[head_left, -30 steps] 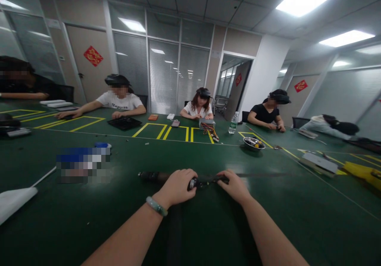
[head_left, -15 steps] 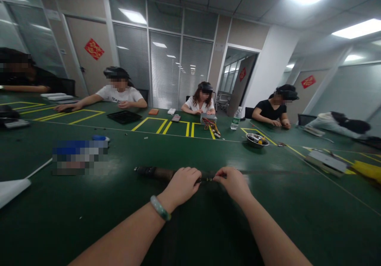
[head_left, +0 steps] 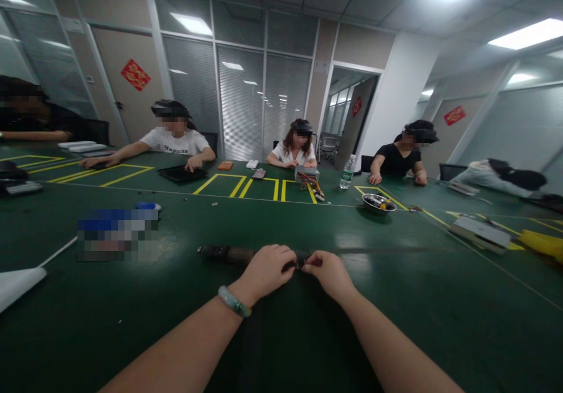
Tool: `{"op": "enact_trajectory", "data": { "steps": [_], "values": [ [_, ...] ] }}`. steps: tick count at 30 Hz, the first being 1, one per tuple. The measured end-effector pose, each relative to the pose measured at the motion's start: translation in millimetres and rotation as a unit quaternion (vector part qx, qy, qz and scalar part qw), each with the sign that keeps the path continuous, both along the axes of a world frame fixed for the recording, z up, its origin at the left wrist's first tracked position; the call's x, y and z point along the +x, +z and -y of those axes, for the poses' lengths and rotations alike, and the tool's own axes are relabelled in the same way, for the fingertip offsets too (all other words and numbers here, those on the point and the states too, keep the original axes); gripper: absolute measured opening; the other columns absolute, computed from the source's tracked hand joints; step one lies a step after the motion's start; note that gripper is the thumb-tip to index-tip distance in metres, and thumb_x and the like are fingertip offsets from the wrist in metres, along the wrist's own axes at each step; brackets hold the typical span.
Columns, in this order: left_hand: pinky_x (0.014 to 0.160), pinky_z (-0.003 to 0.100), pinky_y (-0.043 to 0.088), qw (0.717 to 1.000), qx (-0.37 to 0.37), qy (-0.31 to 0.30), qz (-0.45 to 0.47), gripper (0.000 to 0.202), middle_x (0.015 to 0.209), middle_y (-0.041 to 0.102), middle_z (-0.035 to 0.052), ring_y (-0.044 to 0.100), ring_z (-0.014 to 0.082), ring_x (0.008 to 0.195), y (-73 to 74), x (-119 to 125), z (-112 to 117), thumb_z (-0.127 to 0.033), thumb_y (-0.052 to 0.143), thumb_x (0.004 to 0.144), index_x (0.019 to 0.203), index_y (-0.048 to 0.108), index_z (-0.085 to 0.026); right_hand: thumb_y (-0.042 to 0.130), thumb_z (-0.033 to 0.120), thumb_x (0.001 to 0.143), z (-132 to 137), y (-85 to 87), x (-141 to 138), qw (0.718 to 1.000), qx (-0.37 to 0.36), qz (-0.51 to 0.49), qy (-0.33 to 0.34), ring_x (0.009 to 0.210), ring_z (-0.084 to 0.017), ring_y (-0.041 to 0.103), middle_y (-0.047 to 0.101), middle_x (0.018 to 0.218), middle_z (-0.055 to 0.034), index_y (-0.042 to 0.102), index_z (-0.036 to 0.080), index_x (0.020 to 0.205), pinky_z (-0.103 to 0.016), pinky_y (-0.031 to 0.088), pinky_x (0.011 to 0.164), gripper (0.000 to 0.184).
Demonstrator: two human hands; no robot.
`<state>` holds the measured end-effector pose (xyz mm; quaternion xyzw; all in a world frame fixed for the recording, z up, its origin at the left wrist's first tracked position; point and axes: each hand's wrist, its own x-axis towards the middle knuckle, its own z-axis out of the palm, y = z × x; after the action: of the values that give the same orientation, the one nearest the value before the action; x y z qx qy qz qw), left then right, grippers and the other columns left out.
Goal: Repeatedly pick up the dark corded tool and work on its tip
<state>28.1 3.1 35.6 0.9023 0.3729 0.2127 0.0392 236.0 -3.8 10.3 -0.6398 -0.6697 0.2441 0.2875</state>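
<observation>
A long dark cylindrical tool (head_left: 220, 254) with a narrow stepped tip lies crosswise on the green table, tip to the left. My left hand (head_left: 269, 267), a jade-coloured bangle on its wrist, curls over the tool's right part, hiding much of it. Close beside it, my right hand (head_left: 328, 271) is closed in a pinch at the tool's right end. A small, partly shiny piece shows between the two hands' fingertips. It is too small and too covered to name.
Beyond my hands stand a metal bowl (head_left: 379, 203) of small parts, a water bottle (head_left: 347, 173), a grey box with coloured wires (head_left: 307, 174) and a black tray (head_left: 182, 173). A pale box (head_left: 480, 233) lies at the right. Several people sit across the table.
My right hand has moved left, closer to my left hand, covering the small parts visible before. Across the table, one person's hand has come down onto the black tray and another person's hands have parted.
</observation>
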Motion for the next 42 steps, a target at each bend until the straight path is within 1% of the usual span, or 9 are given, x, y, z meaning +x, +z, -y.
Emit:
{"op": "enact_trajectory", "data": {
  "steps": [5,10,16,23,30,36,39,42],
  "values": [
    [0.082,0.033,0.041,1.0,-0.003,-0.007,0.002,0.01,0.097,0.063,0.0018,0.056,0.0188,0.09,0.2,-0.2,-0.5,-0.023,0.053,0.088,0.093,0.062,-0.023,0.07,0.029,0.076,-2.7,-6.8,-0.4,0.999,0.003,-0.036,0.016,0.069,-0.014,0.06,0.066,0.074,0.0025,0.067,0.02,0.078,-0.024,0.04,0.064,0.01],
    [0.082,0.033,0.042,1.0,0.007,-0.006,0.002,0.01,0.095,0.063,0.0015,0.056,0.0186,0.089,-1.8,-0.1,-0.9,-0.022,0.054,0.087,0.093,0.062,-0.023,0.068,0.03,0.078,-1.7,-6.7,-1.3,0.998,0.02,-0.065,0.011,0.069,-0.014,0.061,0.067,0.074,0.002,0.067,0.019,0.079,-0.023,0.041,0.064,0.011],
    [0.081,0.032,0.041,1.0,0.015,-0.002,-0.003,0.008,0.094,0.063,0.0019,0.056,0.0189,0.089,-2.1,-0.2,-1.7,-0.022,0.056,0.086,0.091,0.062,-0.022,0.071,0.026,0.075,0.3,-3.6,-1.1,0.999,0.015,-0.046,0.013,0.068,-0.013,0.06,0.066,0.071,0.0037,0.068,0.02,0.076,-0.021,0.039,0.061,0.007],
    [0.081,0.032,0.04,1.0,0.014,-0.002,0.006,0.008,0.095,0.062,0.0017,0.056,0.0186,0.089,-4.3,0.0,-3.2,-0.022,0.056,0.086,0.091,0.062,-0.022,0.07,0.028,0.076,-0.6,-4.3,-1.5,0.999,0.011,-0.043,0.001,0.068,-0.013,0.061,0.067,0.072,0.0034,0.067,0.02,0.076,-0.022,0.039,0.061,0.009],
    [0.081,0.031,0.041,1.0,0.011,0.002,0.014,0.006,0.095,0.062,-0.0005,0.056,0.0171,0.088,-4.4,-0.1,-2.1,-0.022,0.057,0.086,0.091,0.061,-0.023,0.069,0.031,0.078,-0.7,-6.5,-1.2,0.999,0.005,-0.042,-0.003,0.068,-0.014,0.061,0.067,0.074,0.0026,0.067,0.02,0.079,-0.022,0.04,0.062,0.012],
    [0.08,0.032,0.041,1.0,0.011,0.005,0.023,0.006,0.095,0.062,-0.0001,0.056,0.0174,0.088,-3.0,0.4,-0.6,-0.022,0.059,0.086,0.091,0.061,-0.022,0.067,0.032,0.079,-0.7,-7.4,-1.5,0.999,-0.004,-0.038,-0.01,0.067,-0.014,0.06,0.067,0.073,0.0016,0.067,0.019,0.079,-0.022,0.039,0.06,0.013],
    [0.079,0.031,0.041,1.0,0.009,0.005,0.018,0.005,0.096,0.062,-0.0003,0.056,0.0173,0.088,-2.2,1.2,0.2,-0.024,0.059,0.087,0.091,0.061,-0.022,0.066,0.034,0.08,-0.2,-9.0,-3.4,0.999,0.003,-0.036,-0.022,0.064,-0.013,0.06,0.066,0.072,0.0017,0.066,0.019,0.078,-0.022,0.037,0.057,0.015],
    [0.078,0.031,0.041,1.0,0.014,0.006,0.012,0.006,0.094,0.062,0.0006,0.056,0.0181,0.087,-3.1,2.4,0.0,-0.027,0.059,0.087,0.09,0.061,-0.022,0.066,0.035,0.081,-0.8,-11.9,-5.1,0.999,0.015,-0.038,-0.019,0.064,-0.013,0.06,0.066,0.072,0.0014,0.066,0.019,0.078,-0.022,0.037,0.056,0.016]
  ]
}}
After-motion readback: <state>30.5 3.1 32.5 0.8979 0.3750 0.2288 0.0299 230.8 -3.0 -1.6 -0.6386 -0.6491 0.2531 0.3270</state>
